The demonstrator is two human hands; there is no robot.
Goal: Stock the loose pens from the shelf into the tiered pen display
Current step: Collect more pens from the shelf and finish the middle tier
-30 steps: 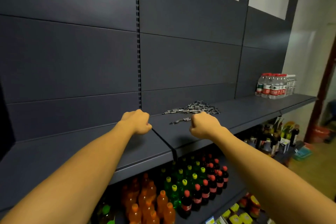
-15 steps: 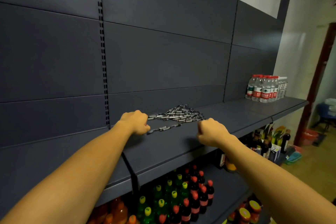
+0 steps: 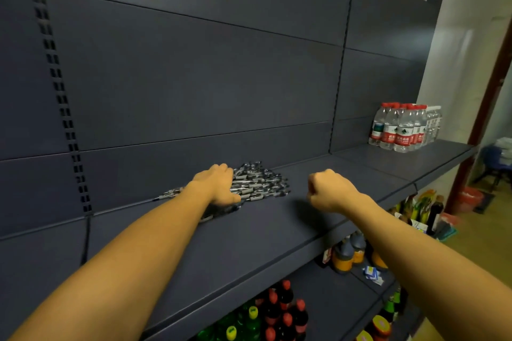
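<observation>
Lying crosswise under the left hand [image 3: 219, 185], fingers pressing down: pens [image 3: 260, 184] on shelf [image 3: 277, 230]; right hand [image 3: 329, 191] fisted empty, hanging beside them.

I see dark slatted back panels [image 3: 194, 77] filling my view, a pale wall [image 3: 465, 22] at two o'clock, and tan floor [image 3: 482, 230] with a blue chair [image 3: 491, 157] at three.
</observation>
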